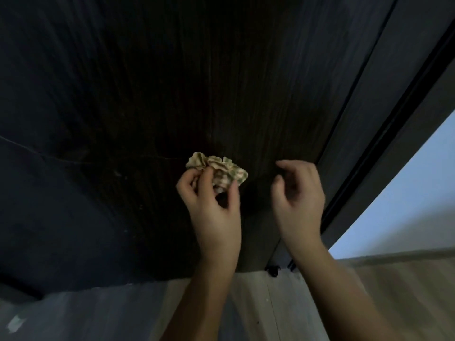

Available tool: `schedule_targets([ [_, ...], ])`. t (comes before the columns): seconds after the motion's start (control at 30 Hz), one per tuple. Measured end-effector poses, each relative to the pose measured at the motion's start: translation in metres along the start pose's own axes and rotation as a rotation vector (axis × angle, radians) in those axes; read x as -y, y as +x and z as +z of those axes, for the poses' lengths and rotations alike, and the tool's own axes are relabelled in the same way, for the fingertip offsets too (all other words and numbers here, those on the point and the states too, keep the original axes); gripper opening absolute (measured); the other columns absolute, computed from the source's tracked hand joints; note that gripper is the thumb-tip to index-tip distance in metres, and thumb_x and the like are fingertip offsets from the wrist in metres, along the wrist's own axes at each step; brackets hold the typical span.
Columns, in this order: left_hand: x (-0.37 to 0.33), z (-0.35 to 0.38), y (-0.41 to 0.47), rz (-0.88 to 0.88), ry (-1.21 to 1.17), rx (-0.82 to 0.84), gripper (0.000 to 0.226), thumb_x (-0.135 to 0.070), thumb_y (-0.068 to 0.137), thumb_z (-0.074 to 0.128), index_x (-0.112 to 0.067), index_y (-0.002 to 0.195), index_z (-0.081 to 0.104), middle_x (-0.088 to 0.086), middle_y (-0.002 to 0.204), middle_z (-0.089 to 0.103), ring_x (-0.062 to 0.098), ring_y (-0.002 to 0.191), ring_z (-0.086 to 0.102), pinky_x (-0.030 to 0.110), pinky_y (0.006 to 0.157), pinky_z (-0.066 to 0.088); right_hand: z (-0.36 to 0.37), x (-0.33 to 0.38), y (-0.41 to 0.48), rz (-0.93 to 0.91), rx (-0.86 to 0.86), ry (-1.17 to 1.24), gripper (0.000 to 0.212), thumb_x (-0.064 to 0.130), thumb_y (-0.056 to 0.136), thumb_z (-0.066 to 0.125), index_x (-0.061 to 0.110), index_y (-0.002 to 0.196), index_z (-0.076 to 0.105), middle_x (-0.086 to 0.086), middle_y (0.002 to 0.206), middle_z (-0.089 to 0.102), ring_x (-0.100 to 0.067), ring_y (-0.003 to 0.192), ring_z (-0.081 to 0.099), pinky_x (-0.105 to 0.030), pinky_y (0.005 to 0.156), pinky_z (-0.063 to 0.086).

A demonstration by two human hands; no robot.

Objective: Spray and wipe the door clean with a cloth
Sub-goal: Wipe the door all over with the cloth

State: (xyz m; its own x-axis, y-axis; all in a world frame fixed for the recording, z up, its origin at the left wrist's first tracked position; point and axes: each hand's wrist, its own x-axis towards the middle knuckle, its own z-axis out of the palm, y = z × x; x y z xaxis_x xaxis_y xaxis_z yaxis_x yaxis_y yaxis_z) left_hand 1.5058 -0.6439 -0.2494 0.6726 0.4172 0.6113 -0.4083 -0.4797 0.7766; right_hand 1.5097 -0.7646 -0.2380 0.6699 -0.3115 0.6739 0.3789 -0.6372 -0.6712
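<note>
Door (172, 94): fills most of the view, cut off at top and left. Very dim, so surface detail is hard to make out. Dark wood-grain finish with fine streaks running from top to foot. Thin pale scratch line (49, 156) across the lower part.

Cloth (219, 168): against the lower door face, near its right edge. Small, crumpled into a wad, pale with a faint greenish and reddish pattern. Lower part hidden behind the fingers (205, 178).

Left hand (211, 207): directly below the cloth. Fingers curled, pinching the wad between thumb and fingertips.

Right hand (298, 200): right of the cloth and apart from it, at the door's right edge. Fingers loosely curled, holding nothing. Slightly blurred; contact with the door not determinable.

Door frame (364, 134): dark, smooth and grooved, along the door's right side.

Small black fitting (272, 269): at the door's foot, shape unclear.

Floor (258, 303): pale wood-look planks below the door, partly hidden by both forearms.
</note>
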Motion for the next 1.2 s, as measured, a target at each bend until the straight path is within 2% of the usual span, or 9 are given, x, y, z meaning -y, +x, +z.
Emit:
schedule_targets([
  [0.07, 0.006, -0.001, 0.001, 0.114, 0.124, 0.078, 0.039, -0.014, 0.080, 0.075, -0.007, 0.116, 0.062, 0.009, 0.129, 0.041, 0.015, 0.120, 0.048, 0.024, 0.095, 0.049, 0.005, -0.003, -0.009, -0.015, 0.016, -0.028, 0.030, 0.011, 0.084, 0.056, 0.012, 0.113, 0.063, 0.004, 0.115, 0.052, -0.016, 0.110, 0.053, -0.039, 0.090, 0.048],
  [0.2, 0.025, -0.022, 0.022, 0.229, 0.230, 0.048, 0.029, 0.000, 0.077, 0.071, -0.006, 0.105, 0.068, 0.008, 0.120, 0.049, 0.002, 0.112, 0.043, 0.008, 0.096, 0.039, 0.007, -0.006, -0.020, -0.043, 0.049, -0.149, 0.055, 0.010, 0.084, 0.057, 0.017, 0.138, 0.047, 0.006, 0.152, 0.030, -0.010, 0.141, 0.026, -0.036, 0.112, 0.026],
  [0.37, 0.013, -0.009, 0.021, 0.434, 0.315, 0.128, 0.022, -0.010, 0.086, 0.053, -0.007, 0.098, 0.071, 0.007, 0.104, 0.055, 0.019, 0.093, 0.054, 0.037, 0.081, 0.055, 0.017, -0.005, -0.028, -0.005, 0.224, -0.285, 0.083, 0.006, 0.084, 0.058, 0.021, 0.153, 0.015, 0.003, 0.162, -0.005, -0.012, 0.148, -0.008, -0.049, 0.119, 0.001],
  [0.47, 0.011, -0.011, 0.033, 0.513, 0.356, 0.162, 0.024, -0.013, 0.085, 0.053, -0.008, 0.101, 0.071, 0.011, 0.105, 0.060, 0.023, 0.096, 0.052, 0.035, 0.083, 0.049, 0.018, -0.008, -0.027, -0.008, 0.244, -0.303, 0.084, 0.007, 0.084, 0.059, 0.021, 0.154, 0.014, 0.002, 0.162, -0.007, -0.012, 0.148, -0.010, -0.049, 0.118, -0.001],
  [0.6, 0.031, -0.034, 0.042, 0.421, 0.373, -0.025, 0.024, -0.012, 0.084, 0.057, -0.007, 0.103, 0.070, 0.010, 0.111, 0.055, 0.024, 0.101, 0.054, 0.037, 0.088, 0.044, 0.015, -0.010, -0.026, -0.019, 0.250, -0.278, 0.083, 0.005, 0.085, 0.059, 0.023, 0.153, 0.015, 0.004, 0.161, -0.006, -0.010, 0.148, -0.009, -0.049, 0.117, -0.002],
  [0.77, 0.011, -0.004, 0.042, 0.650, 0.388, 0.144, 0.021, -0.012, 0.089, 0.053, -0.009, 0.102, 0.070, 0.012, 0.113, 0.063, 0.023, 0.102, 0.054, 0.038, 0.091, 0.040, 0.017, -0.012, -0.027, -0.034, 0.227, -0.262, 0.082, 0.005, 0.084, 0.058, 0.022, 0.153, 0.018, 0.004, 0.162, -0.004, -0.010, 0.148, -0.008, -0.051, 0.118, 0.000],
  [0.97, 0.048, -0.024, 0.032, 0.715, 0.590, 0.091, 0.032, -0.019, 0.091, 0.063, -0.016, 0.123, 0.060, 0.005, 0.135, 0.045, 0.023, 0.115, 0.049, 0.042, 0.089, 0.038, 0.013, -0.020, -0.028, -0.034, 0.136, -0.199, 0.076, 0.009, 0.083, 0.052, 0.023, 0.151, 0.023, 0.003, 0.162, 0.005, -0.015, 0.149, 0.000, -0.055, 0.118, 0.007],
  [1.07, 0.037, -0.012, 0.042, 0.812, 0.547, 0.103, 0.026, -0.014, 0.090, 0.064, -0.017, 0.115, 0.067, 0.003, 0.129, 0.056, 0.020, 0.111, 0.051, 0.039, 0.084, 0.035, 0.006, -0.030, -0.027, -0.038, 0.103, -0.176, 0.076, 0.006, 0.081, 0.051, 0.021, 0.151, 0.025, 0.004, 0.161, 0.009, -0.015, 0.149, 0.004, -0.056, 0.118, 0.008],
  [1.2, 0.042, -0.012, 0.039, 0.917, 0.528, 0.311, 0.026, -0.014, 0.091, 0.051, -0.017, 0.109, 0.070, 0.001, 0.123, 0.064, 0.017, 0.111, 0.048, 0.038, 0.083, 0.030, -0.001, -0.042, -0.021, 0.014, 0.087, -0.184, 0.077, 0.007, 0.081, 0.048, 0.022, 0.152, 0.021, 0.007, 0.161, 0.005, -0.013, 0.149, 0.000, -0.056, 0.118, 0.006],
])
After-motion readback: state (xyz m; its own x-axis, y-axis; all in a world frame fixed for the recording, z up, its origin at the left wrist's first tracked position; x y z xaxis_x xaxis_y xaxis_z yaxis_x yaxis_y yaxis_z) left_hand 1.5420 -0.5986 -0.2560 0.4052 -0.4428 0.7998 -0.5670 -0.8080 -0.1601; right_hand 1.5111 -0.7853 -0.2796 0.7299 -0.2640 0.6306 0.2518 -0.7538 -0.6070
